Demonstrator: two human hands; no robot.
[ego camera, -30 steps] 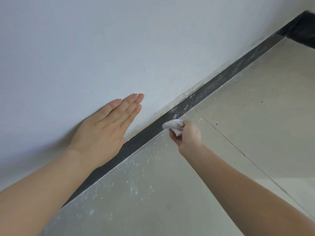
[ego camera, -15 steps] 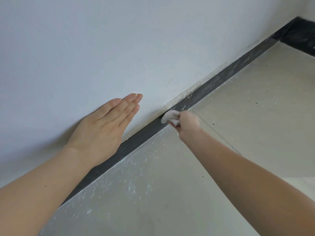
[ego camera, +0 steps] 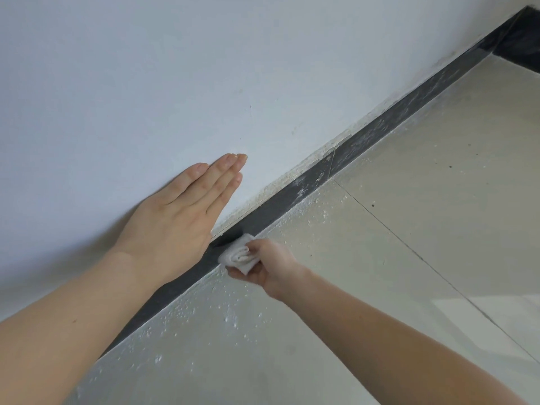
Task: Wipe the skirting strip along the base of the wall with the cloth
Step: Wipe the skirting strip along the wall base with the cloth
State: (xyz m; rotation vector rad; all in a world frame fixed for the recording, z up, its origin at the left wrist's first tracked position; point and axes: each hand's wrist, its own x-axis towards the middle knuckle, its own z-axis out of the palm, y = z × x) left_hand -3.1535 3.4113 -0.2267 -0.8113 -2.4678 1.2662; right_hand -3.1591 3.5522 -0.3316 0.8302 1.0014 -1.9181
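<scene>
Nearest, just below the skirting strip (ego camera: 277, 204), the glossy beige floor (ego camera: 423, 200) is sprinkled with gritty white specks (ego camera: 228, 318), thickest close to the strip's lower edge. Two bare forearms reach in. The right hand (ego camera: 271, 270) has its grip curled tight round one small white cloth (ego camera: 238, 255), a soft folded wad with rolled layers showing, which is pressed against the strip's face where it meets the floor. Just above the strip, the left hand (ego camera: 172, 226) lies flat on the matte white wall (ego camera: 146, 83), fingers straight and together, its grip fully open and holding nothing. The strip is a smooth, dark, narrow band; beyond the cloth it is streaked with pale dust under a rough, chipped plaster edge. One thin joint line (ego camera: 409, 247) runs across the floor from it. Farthest off, a second dark strip (ego camera: 523, 51) meets it at the corner.
</scene>
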